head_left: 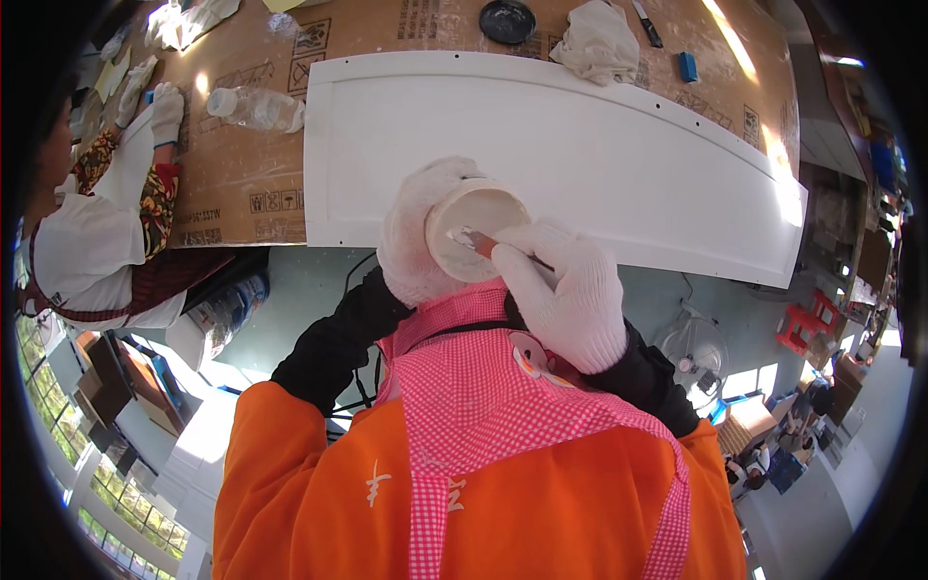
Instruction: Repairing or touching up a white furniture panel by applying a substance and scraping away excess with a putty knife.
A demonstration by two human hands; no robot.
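Note:
My left hand point(411, 232), in a white knit glove, is wrapped round a round white tub point(509, 207) in front of my chest. The tub is tilted so that its inside shows. In my right hand point(578, 304), also gloved, is a small putty knife point(483, 246) with a brownish part showing. Its tip is inside the tub, with some white paste point(459, 235) at it. The end of the tool is partly hidden by my fingers. Just beyond both hands lies a long white panel point(580, 145) with a raised border.
Brown cardboard point(242, 164) covers the table. On it are a clear plastic bottle point(256, 108), a black round dish point(507, 21), a crumpled pale cloth point(594, 43), a knife point(648, 24) and a blue block point(687, 67). At left, a gloved co-worker point(92, 242) works. Red stools point(807, 324) stand at right.

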